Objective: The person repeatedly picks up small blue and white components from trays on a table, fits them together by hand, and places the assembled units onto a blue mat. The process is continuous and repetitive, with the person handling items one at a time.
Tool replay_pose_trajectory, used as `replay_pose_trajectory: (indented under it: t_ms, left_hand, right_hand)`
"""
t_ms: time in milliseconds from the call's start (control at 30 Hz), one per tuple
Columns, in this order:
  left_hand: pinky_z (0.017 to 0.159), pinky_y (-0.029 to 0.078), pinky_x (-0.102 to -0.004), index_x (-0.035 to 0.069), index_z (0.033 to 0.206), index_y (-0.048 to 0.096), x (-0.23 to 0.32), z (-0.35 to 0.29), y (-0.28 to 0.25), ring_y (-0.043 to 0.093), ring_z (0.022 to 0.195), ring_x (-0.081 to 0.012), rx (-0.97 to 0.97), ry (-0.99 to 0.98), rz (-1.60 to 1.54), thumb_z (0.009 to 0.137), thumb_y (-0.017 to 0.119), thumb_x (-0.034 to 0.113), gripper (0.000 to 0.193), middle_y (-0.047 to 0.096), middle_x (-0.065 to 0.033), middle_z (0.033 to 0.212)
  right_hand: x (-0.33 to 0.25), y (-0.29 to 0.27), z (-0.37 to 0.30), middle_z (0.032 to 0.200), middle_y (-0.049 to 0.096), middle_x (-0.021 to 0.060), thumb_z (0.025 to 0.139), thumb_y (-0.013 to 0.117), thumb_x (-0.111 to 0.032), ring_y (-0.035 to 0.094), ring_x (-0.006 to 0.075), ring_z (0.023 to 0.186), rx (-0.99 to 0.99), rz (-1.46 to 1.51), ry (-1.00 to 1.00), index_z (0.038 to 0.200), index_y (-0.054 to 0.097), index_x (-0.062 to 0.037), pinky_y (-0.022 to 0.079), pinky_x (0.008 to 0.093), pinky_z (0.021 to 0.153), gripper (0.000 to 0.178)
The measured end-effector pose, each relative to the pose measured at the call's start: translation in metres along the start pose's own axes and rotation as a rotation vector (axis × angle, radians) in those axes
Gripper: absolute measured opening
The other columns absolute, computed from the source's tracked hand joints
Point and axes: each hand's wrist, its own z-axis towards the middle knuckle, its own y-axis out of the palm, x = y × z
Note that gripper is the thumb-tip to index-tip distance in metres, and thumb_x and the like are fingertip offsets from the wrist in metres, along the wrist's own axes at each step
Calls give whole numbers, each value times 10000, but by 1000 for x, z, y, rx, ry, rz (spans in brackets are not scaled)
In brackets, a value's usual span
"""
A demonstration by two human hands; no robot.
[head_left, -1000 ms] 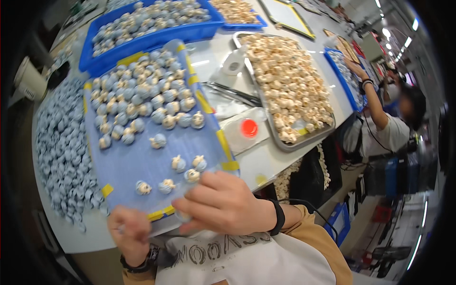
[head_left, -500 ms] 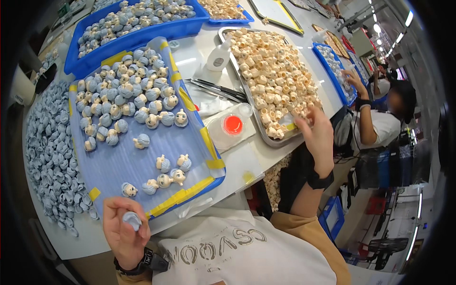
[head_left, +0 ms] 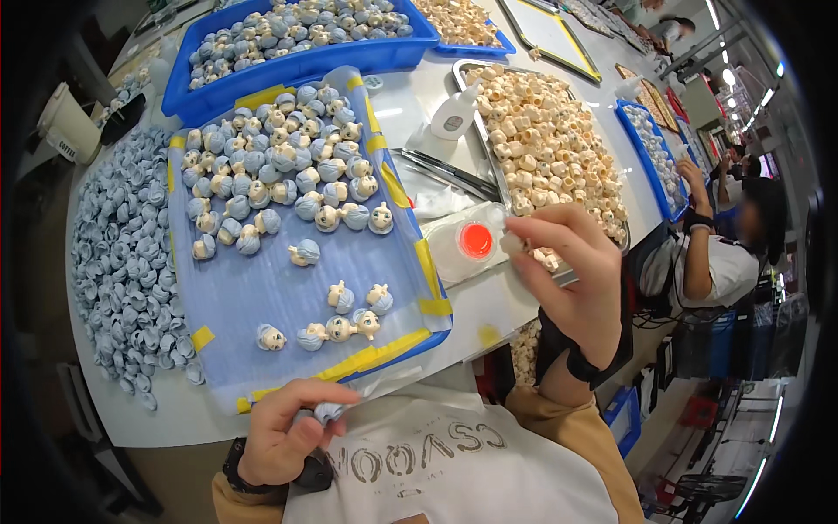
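Observation:
My left hand (head_left: 286, 434), low in front of my shirt, is closed on a pale blue hair piece (head_left: 326, 413). Between the thumb and fingers of my right hand (head_left: 572, 279) is a small cream doll head piece (head_left: 513, 244). That hand is over the near end of a metal tray (head_left: 483, 144) heaped with hollow cream pieces (head_left: 550, 144). Left of it lies a film-lined blue tray (head_left: 240, 306) edged with yellow tape. Many assembled doll heads with blue hair (head_left: 284, 157) crowd its far part; several more (head_left: 340, 328) lie at the near side.
Loose blue hair pieces (head_left: 131, 262) cover the table's left side. A blue bin (head_left: 314, 68) of doll heads stands behind. Between the trays are a white squeeze bottle (head_left: 454, 113), tweezers (head_left: 449, 173) and a jar with an orange-red round top (head_left: 476, 239). At right, a co-worker (head_left: 707, 253) sits.
My right hand has come up from the metal tray and leftward, now holding a cream head piece. My left hand has turned and moved right with the hair piece. The view has shifted.

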Motion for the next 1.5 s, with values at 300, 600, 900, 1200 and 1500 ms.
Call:
replay_pose_trajectory:
  t_ms: [300, 600, 900, 1200, 1500]
  left_hand:
    - [562, 410, -186, -48, 1192, 496, 0, 0, -3, 466, 614, -56, -159, -164, -137, 885, 422, 104, 350, 589, -74, 876]
    - [558, 426, -199, -32, 1143, 524, -5, 2, 4, 483, 590, -49, 151, 37, -146, 813, 475, 58, 346, 637, -133, 953]
    - [638, 411, -187, -31, 1171, 516, -3, 9, 12, 477, 685, -34, 169, 93, -59, 811, 587, 52, 377, 637, -86, 983]
    - [567, 398, -180, -33, 1162, 498, -10, 4, 8, 504, 641, -46, 124, 289, 146, 807, 603, -15, 371, 610, -66, 937]
    - [567, 406, -184, -25, 1375, 154, -6, 1, 16, 537, 671, -60, 71, 182, -63, 870, 510, -45, 618, 623, -163, 1002]
  right_hand:
    - [4, 16, 11, 815, 550, 82, 686, 677, 7, 540, 243, 742, -128, -159, -124, 919, 640, -46, 440, 343, 651, 242]
    - [7, 28, -16, 843, 598, 97, 639, 714, 43, 574, 247, 756, 138, -40, 12, 922, 637, -36, 454, 325, 654, 304]
    - [-74, 67, -31, 844, 615, 99, 562, 748, 21, 578, 217, 690, 8, 653, -194, 987, 637, -5, 442, 290, 578, 440]
    - [-74, 69, -27, 818, 591, 80, 620, 777, -80, 530, 200, 655, -149, 536, -216, 1012, 642, -4, 404, 289, 560, 421]
    - [-81, 76, -29, 831, 562, 50, 656, 728, -332, 485, 185, 636, -147, 263, -338, 989, 618, -2, 373, 291, 548, 482]
